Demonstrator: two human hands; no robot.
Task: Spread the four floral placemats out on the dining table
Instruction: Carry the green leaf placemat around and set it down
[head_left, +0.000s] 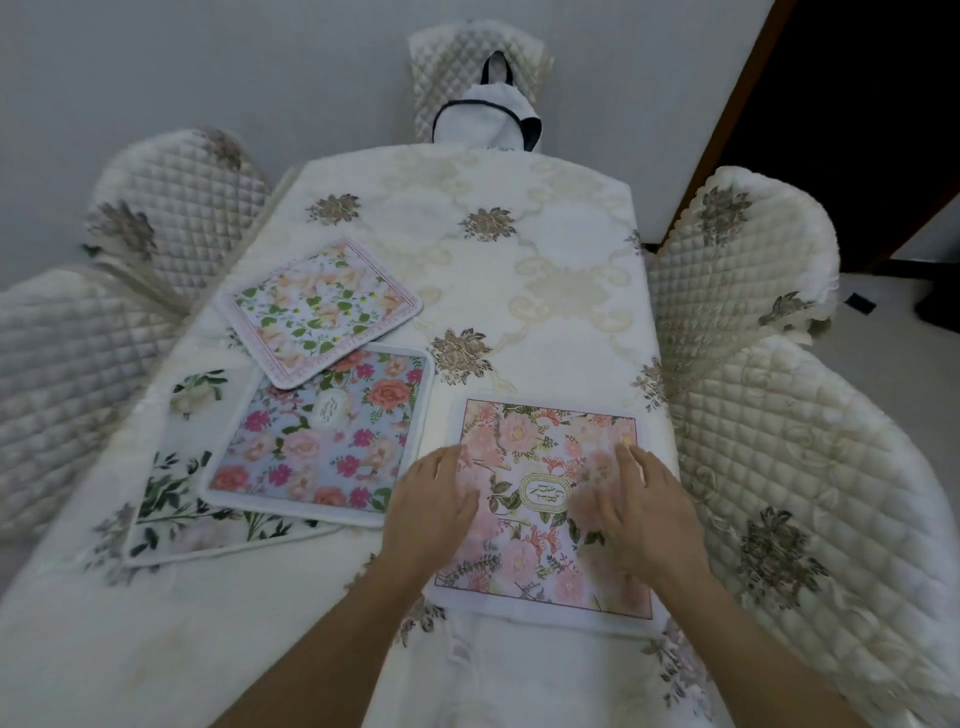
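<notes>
A pink floral placemat with an oval label lies flat at the near right of the dining table. My left hand rests flat on its left edge and my right hand lies flat on its right part, fingers apart. To the left, three placemats overlap: a white one with green leaves at the bottom, a blue one with pink roses on it, and a pink-bordered one with small flowers partly over the blue one's far edge.
A cream embroidered cloth covers the table. Quilted chair covers stand at the left, the right and the far end, where a white bag hangs. A dark doorway is at the far right.
</notes>
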